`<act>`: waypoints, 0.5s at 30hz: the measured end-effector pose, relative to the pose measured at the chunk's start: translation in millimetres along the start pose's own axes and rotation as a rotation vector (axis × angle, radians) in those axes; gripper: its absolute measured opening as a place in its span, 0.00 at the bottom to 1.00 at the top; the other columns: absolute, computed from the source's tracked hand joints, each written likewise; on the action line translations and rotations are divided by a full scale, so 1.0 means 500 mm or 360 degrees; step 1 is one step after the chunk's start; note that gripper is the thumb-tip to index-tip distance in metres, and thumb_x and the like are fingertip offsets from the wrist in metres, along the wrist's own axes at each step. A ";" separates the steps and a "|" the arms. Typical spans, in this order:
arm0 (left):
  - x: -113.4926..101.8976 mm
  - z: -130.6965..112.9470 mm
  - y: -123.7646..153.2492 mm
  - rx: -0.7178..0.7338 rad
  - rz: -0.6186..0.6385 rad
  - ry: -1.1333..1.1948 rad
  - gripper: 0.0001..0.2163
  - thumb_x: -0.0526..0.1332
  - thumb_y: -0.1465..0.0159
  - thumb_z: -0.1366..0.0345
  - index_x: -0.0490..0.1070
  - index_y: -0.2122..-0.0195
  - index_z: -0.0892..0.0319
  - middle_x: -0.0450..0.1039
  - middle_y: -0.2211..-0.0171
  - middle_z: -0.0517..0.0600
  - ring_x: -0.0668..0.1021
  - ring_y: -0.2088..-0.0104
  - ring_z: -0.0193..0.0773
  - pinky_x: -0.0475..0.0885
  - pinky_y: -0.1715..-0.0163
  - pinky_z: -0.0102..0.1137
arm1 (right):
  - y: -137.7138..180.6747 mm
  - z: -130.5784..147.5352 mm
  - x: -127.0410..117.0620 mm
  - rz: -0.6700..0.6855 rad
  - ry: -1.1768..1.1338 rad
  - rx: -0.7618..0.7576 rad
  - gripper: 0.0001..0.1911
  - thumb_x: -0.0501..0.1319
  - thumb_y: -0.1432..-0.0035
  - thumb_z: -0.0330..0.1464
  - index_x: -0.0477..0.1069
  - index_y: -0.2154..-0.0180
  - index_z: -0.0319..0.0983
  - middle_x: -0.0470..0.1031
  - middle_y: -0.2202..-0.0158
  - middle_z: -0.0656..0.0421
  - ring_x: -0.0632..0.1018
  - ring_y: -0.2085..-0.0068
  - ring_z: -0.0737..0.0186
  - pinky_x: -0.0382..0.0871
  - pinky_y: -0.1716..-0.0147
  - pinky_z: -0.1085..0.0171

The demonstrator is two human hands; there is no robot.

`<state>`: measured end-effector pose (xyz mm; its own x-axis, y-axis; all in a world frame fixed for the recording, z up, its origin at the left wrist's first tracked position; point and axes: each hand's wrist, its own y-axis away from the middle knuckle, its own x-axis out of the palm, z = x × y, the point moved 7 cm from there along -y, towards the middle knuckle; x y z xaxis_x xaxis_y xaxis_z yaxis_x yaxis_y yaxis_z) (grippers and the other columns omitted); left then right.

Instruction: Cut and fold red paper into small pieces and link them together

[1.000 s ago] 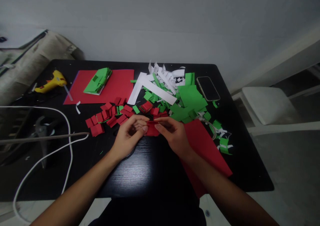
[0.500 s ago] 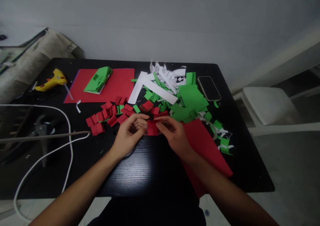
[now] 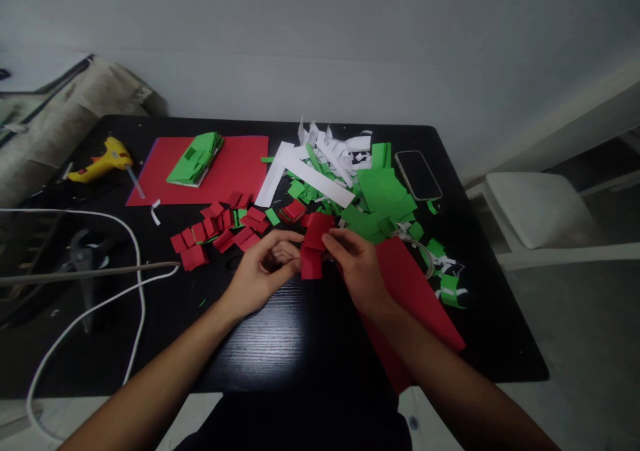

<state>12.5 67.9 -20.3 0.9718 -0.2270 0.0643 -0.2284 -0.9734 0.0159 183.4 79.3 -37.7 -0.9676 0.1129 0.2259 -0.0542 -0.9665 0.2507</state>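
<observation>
Red folded paper [image 3: 319, 230] held over middle of black table [image 3: 265, 364], which runs out of frame left. Right hand [image 3: 357, 268] pinches the paper's right edge; left hand [image 3: 263, 271] curled at its left side, fingertips partly hidden, grip can't tell. Paper: tilted upper panel overlapping squarish lower flap, join unclear.

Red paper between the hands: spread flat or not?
Not spread flat: between the left hand and right hand, the red paper shows two panels at different angles. One folded piece or two pieces, I cannot tell.
</observation>
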 end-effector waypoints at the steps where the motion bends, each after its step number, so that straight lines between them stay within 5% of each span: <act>1: 0.000 0.000 0.000 -0.0006 -0.0005 0.0002 0.15 0.69 0.38 0.67 0.74 0.50 0.60 0.78 0.68 0.48 0.78 0.67 0.34 0.74 0.63 0.29 | 0.000 -0.001 0.000 0.0004 -0.0003 0.0007 0.13 0.74 0.50 0.41 0.81 0.65 0.41 0.82 0.66 0.59 0.81 0.65 0.59 0.79 0.65 0.62; 15: 0.000 -0.009 0.002 0.0031 0.0025 -0.0039 0.17 0.67 0.35 0.64 0.72 0.45 0.58 0.77 0.66 0.49 0.78 0.66 0.35 0.73 0.62 0.29 | 0.010 0.005 0.015 0.0173 0.0183 -0.0081 0.09 0.74 0.49 0.37 0.79 0.67 0.41 0.83 0.66 0.59 0.82 0.63 0.58 0.78 0.60 0.61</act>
<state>11.9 66.9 -15.6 0.9692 -0.2429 0.0399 -0.2429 -0.9700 -0.0046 176.3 75.9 -32.5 -0.9901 -0.0171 0.1391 0.0425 -0.9824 0.1821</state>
